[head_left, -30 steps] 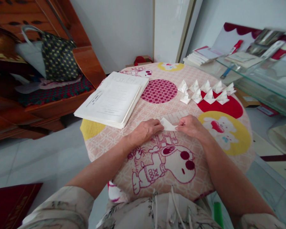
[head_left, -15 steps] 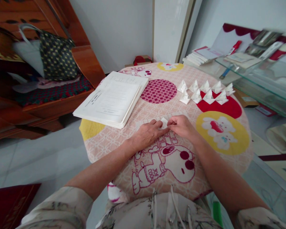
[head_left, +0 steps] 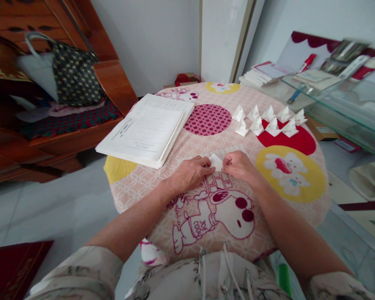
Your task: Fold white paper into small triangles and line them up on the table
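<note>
A small folded piece of white paper (head_left: 216,162) lies on the patterned tablecloth (head_left: 162,187), between my two hands. My left hand (head_left: 195,170) grips its left edge with fingers and thumb closed together. At its right edge, my right hand (head_left: 237,164) pinches the paper between thumb and bent fingers. Several pointed folded-paper pieces (head_left: 271,125) stand in two rows at the right rear of the table. To the left of my hands rests a thick stack of printed white sheets (head_left: 146,129).
A glass shelf (head_left: 337,108) with books, a metal container and a red marker (head_left: 308,62) stands close on the right. On the left is a wooden bench (head_left: 78,137) bearing a dark patterned bag (head_left: 76,75). A white pillar (head_left: 221,37) rises behind the table.
My left thumb and fingers have drawn back slightly leftward, away from my right hand. More of the white paper now shows between the hands.
</note>
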The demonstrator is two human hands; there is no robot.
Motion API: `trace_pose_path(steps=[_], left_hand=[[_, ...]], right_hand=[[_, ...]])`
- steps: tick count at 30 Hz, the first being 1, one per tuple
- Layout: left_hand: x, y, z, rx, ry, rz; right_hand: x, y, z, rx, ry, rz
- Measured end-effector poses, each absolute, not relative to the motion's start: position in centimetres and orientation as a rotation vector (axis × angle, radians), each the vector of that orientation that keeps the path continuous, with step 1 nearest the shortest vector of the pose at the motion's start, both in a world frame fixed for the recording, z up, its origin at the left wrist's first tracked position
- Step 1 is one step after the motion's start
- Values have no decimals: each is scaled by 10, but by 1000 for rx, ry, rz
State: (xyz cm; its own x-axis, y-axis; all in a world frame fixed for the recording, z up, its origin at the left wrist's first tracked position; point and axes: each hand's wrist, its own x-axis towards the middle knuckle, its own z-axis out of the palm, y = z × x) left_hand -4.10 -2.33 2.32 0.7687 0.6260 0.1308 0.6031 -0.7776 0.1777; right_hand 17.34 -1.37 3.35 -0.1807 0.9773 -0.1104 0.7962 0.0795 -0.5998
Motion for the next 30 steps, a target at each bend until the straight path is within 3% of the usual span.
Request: trace_pose_path(steps=[6, 11, 15, 22, 30], left_hand=[[-41, -21, 19, 2834, 992, 308], [-41, -21, 18, 2830, 990, 347], [-40, -19, 18, 2726, 983, 437], [-41, -8, 19, 2258, 1108, 616], [-26, -9, 19, 2148, 1304, 637]], right_hand=[[210, -15, 41, -1933, -1812, 1051], [219, -14, 40, -1687, -1636, 1179], [190, -13, 31, -1485, -1719, 1119], [165, -12, 24, -1622, -1964, 877], [161, -14, 27, -1701, -2016, 753]])
